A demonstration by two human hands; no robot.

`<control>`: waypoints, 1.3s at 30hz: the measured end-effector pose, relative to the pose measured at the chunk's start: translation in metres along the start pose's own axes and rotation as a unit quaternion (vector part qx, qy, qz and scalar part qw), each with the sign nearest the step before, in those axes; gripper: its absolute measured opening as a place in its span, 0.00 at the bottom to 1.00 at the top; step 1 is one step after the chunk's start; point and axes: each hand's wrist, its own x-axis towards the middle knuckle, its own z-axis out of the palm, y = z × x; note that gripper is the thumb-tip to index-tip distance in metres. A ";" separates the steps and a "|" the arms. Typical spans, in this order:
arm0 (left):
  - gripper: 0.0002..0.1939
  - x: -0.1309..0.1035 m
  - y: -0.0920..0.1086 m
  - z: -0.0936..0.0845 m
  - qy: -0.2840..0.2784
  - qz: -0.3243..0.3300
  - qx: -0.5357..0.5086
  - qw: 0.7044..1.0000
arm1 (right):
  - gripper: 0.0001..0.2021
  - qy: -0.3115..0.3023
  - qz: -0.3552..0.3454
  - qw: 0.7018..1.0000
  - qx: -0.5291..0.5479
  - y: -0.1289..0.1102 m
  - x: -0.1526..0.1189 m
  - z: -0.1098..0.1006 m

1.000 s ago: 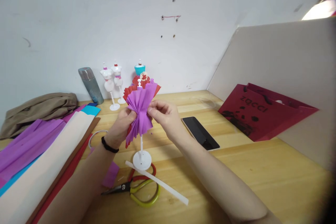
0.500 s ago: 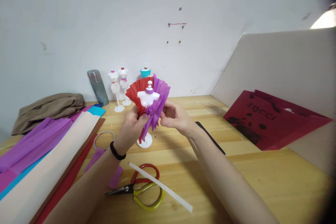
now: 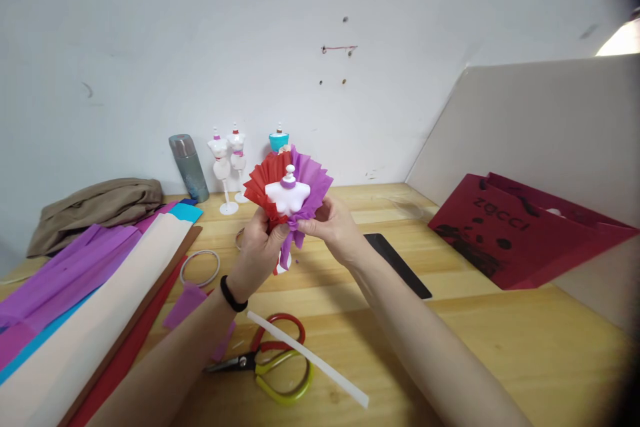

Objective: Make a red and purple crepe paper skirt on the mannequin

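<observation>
A small white mannequin [image 3: 287, 197] with a purple neck band stands upright between my hands. Pleated red crepe paper [image 3: 260, 179] fans out on its left side, pleated purple crepe paper [image 3: 315, 181] on its right. At the front waist the two papers meet, with narrow ends hanging down. My left hand [image 3: 260, 247] is closed there, thumb pressing the gathered paper against the figure. Thumb and fingers of my right hand [image 3: 333, 227] pinch the purple paper at the waist's right side. Most of the mannequin's lower body and stand is hidden by paper and hands.
Scissors [image 3: 283, 363] lie in front under a white strip [image 3: 320, 363]. Coloured paper sheets [image 3: 95, 300] and a brown cloth [image 3: 100, 207] are left. Behind stand a flask [image 3: 189, 167] and more mannequins [image 3: 220, 160]. A black phone-like slab [image 3: 400, 267] and red bag [image 3: 520, 233] lie right.
My right hand has moved inward, its thumb now pressing the purple paper at the waist. The mannequin is turned more to face me, and the paper fan is spread wider.
</observation>
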 end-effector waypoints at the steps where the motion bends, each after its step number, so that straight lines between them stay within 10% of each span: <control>1: 0.08 0.000 0.000 0.000 -0.002 0.003 0.002 1.000 | 0.21 0.001 0.000 1.000 0.006 0.000 0.000 0.000; 39: 0.06 0.000 -0.012 0.002 0.025 0.000 0.032 0.999 | 0.17 0.025 0.002 0.999 -0.026 0.011 0.003 0.000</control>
